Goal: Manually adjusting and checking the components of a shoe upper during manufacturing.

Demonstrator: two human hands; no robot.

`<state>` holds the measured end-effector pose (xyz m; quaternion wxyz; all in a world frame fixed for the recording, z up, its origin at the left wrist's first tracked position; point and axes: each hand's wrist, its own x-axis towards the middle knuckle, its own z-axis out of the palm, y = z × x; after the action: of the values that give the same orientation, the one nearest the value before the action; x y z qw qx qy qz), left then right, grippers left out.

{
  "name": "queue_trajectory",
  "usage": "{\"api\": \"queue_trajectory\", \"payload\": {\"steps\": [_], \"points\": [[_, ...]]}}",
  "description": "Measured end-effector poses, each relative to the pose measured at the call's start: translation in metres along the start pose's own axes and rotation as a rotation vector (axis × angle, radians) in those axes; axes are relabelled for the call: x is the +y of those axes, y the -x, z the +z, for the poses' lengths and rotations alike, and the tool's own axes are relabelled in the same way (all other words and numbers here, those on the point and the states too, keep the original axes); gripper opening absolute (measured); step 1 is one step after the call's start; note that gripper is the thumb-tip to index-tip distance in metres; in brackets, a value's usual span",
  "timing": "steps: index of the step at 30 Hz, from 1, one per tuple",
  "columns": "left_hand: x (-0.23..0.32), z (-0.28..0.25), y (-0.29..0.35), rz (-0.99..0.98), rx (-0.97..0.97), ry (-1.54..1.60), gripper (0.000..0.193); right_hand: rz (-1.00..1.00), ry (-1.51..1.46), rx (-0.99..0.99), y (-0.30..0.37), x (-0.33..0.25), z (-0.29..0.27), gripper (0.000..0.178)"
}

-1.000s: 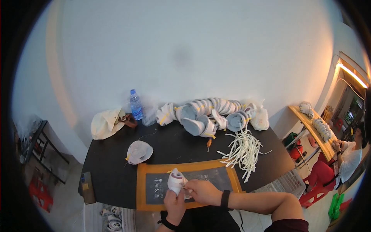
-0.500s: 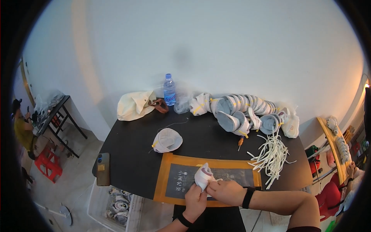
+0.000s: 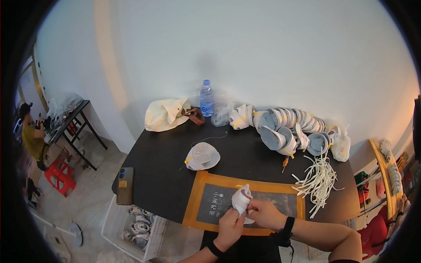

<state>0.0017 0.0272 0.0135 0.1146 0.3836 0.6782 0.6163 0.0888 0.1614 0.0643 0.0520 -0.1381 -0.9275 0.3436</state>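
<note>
A small white cloth piece (image 3: 240, 199) with a pinkish inner edge stands folded up between my hands, over the dark mat near the table's front. My left hand (image 3: 231, 229) grips its lower end, fingers and thumb closed. From the right, my right hand (image 3: 265, 214) pinches the cloth's side with bent fingers; the exact spot under the fingertips is hidden. Farther back and left lies a rounded, cap-like white and grey cloth piece (image 3: 202, 156) with a yellow tab and a thin thread beside it.
Orange tape borders the dark mat (image 3: 199, 177). Nested cap-like pieces (image 3: 302, 120) line the back right, above a bundle of pale strips (image 3: 319, 179). A cream bag (image 3: 164, 115), water bottle (image 3: 206, 101) and phone (image 3: 125, 186) lie leftward. A white crate (image 3: 155, 239) with cloth pieces stands below.
The whole view has shifted, so the table sits farther right. Both hands still hold the cloth piece, which now stands tilted right with its opening turned more toward the right hand.
</note>
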Motion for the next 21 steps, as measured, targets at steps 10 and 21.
{"api": "queue_trajectory", "payload": {"steps": [10, 21], "points": [[-0.007, 0.006, -0.003, -0.044, 0.077, -0.046, 0.009, -0.134, 0.478, -0.021, -0.001, -0.025, -0.008, 0.018], [-0.006, -0.014, -0.006, -0.314, -0.122, 0.778, 0.037, -0.181, 0.042, 0.276, 0.049, -0.044, -0.1, 0.012]]}}
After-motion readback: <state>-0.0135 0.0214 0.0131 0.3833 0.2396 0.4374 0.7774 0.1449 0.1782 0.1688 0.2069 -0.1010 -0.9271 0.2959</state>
